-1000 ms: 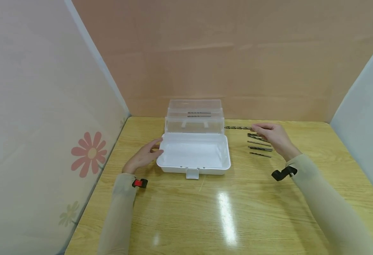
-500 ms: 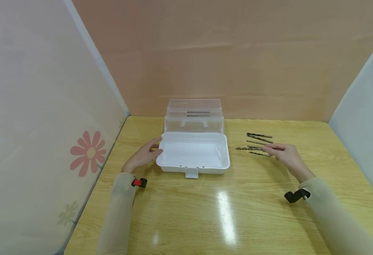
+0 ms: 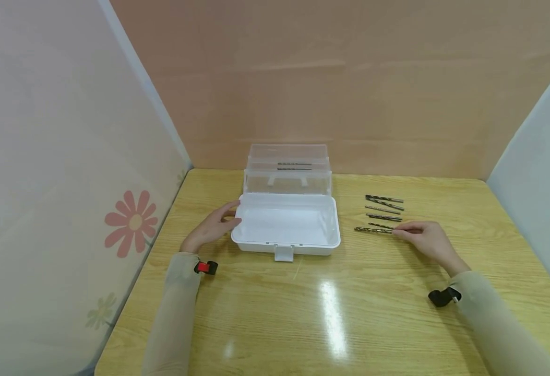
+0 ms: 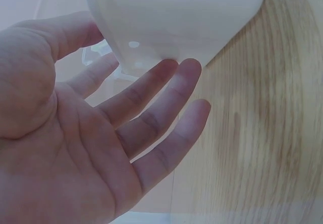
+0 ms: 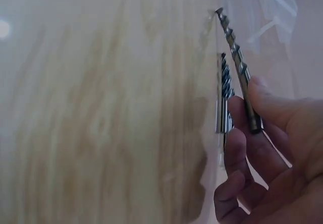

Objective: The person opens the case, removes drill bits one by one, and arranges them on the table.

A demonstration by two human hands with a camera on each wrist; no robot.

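With our right hand [image 3: 424, 237] pinching a long drill bit [image 3: 373, 230], now carried from the far end to the near end of the row [image 3: 384, 208] right of the box [image 3: 286, 225], our open left hand [image 3: 211, 228] steadies the box's left side.

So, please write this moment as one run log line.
left hand: rests on white box | right hand: pinches drill bit | other bits: on table
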